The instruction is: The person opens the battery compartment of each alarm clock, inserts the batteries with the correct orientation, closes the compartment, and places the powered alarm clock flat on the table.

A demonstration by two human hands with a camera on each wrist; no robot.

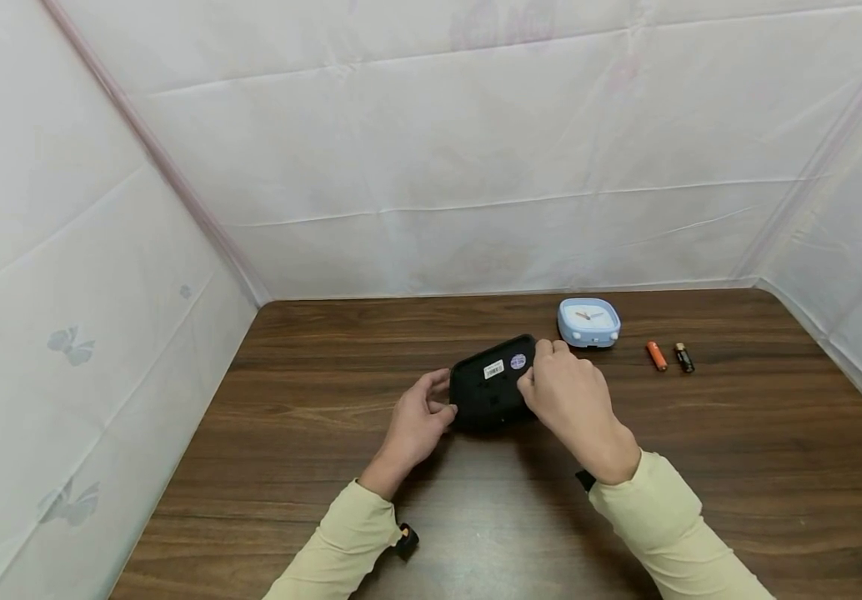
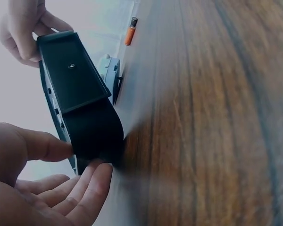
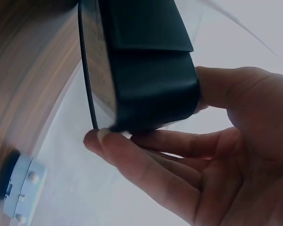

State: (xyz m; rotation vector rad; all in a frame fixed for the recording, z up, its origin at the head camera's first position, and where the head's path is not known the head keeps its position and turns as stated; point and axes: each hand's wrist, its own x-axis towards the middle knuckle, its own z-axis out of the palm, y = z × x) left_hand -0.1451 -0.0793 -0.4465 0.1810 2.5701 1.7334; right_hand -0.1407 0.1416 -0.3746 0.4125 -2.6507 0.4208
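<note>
Both hands hold a black box-shaped plastic device (image 1: 485, 396) tilted above the wooden table. A white barcode label and a round purple sticker mark the side seen from the head. My left hand (image 1: 414, 423) pinches its left end between thumb and fingers. At the other end, my right hand (image 1: 572, 396) grips it with the thumb on one side and fingers on the other. In the left wrist view the device (image 2: 73, 70) shows a panel with a screw and small buttons along an edge. The right wrist view shows a shiny, reflective face on the device (image 3: 153, 80).
A light blue alarm clock (image 1: 588, 323) stands behind the right hand. To its right lie an orange battery (image 1: 656, 356) and a black battery (image 1: 684, 358). Pale sheeting (image 1: 431, 167) walls the wooden table (image 1: 311, 483) at the back and sides.
</note>
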